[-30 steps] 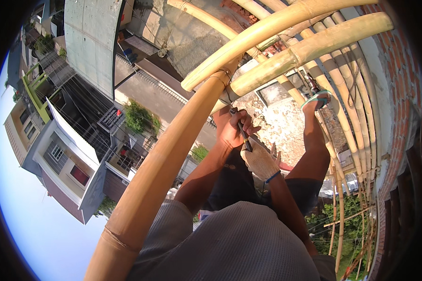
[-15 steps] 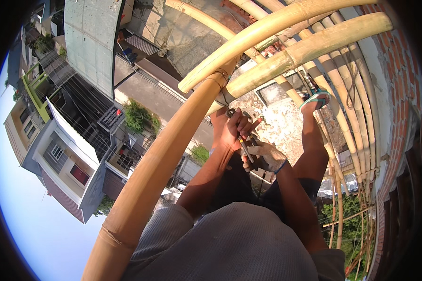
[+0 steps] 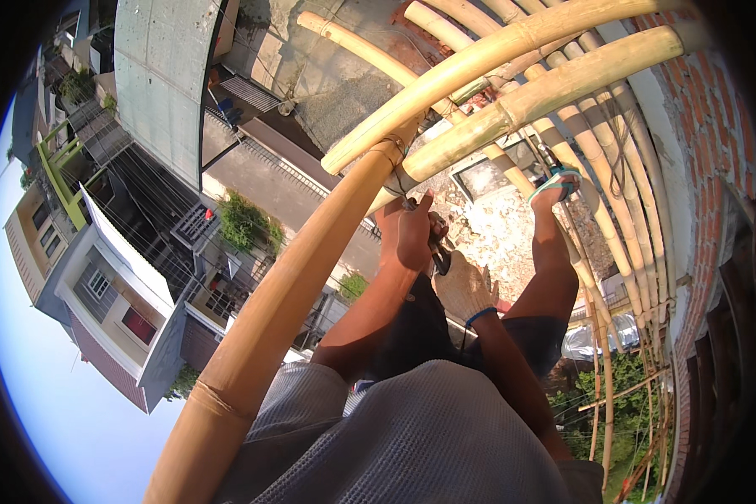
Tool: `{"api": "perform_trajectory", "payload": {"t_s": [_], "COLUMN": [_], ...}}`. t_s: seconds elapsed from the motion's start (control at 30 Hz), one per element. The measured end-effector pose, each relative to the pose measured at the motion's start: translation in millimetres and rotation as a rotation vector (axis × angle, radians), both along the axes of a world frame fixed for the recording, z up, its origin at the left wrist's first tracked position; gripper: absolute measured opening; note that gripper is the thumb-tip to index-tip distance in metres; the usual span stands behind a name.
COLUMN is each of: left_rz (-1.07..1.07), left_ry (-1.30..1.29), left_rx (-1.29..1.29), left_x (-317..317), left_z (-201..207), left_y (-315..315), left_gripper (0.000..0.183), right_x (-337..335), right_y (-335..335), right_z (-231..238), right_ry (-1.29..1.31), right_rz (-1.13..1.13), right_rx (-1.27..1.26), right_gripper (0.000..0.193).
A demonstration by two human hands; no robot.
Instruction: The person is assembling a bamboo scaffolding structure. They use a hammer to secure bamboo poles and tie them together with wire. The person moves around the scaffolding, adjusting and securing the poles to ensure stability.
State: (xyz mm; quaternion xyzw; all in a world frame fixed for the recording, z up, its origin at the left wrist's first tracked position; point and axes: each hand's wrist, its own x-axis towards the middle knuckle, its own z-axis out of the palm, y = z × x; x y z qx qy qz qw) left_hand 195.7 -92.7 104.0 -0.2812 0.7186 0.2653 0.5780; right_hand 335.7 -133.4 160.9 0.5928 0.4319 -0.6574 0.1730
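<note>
View from the head, looking down from a bamboo scaffold high above a street. The left hand [image 3: 412, 231] is closed around the handles of dark pliers [image 3: 438, 252], held just below the wire tie [image 3: 392, 155] that binds the big pole [image 3: 286, 294] to two crossing poles [image 3: 512, 105]. The right hand [image 3: 464, 290], in a pale glove, is half curled beside the pliers; whether it grips anything cannot be told. One foot in a sandal [image 3: 554, 183] rests on a lower pole near the brick wall [image 3: 718, 193]; rubble and roofs lie well below. Likely hazards, as a judgement: with both hands busy at the tie, neither holds the scaffold, so a slip of the sandal on the round pole could cost balance. The pliers are held over open air and could fall to the street if the grip loosens. A wire twisted too hard may snap and jerk the left hand; one left loose may let the joint shift under load.
</note>
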Motion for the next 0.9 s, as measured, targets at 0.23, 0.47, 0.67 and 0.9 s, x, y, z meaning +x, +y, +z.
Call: {"api": "perform_trajectory", "payload": {"t_s": [0.23, 0.47, 0.67, 0.9], "left_rz": [0.167, 0.25, 0.48, 0.02], "left_ry": [-0.036, -0.25, -0.558, 0.022], "left_rx": [0.152, 0.319, 0.491, 0.244], "left_x": [7, -5, -17, 4], "left_z": [8, -9, -29, -19], "left_y": [-7, -34, -59, -36], "left_gripper": [0.02, 0.021, 0.037, 0.017], "right_x": [-8, 9, 15, 12], "right_y": [-6, -7, -16, -25], "right_z": [14, -4, -23, -26], "right_ry": [-0.086, 0.226, 0.809, 0.071], "right_rz": [0.08, -0.072, -1.249, 0.058], "right_rx": [0.074, -0.349, -1.408, 0.055], "right_gripper": [0.041, 0.042, 0.018, 0.028]}}
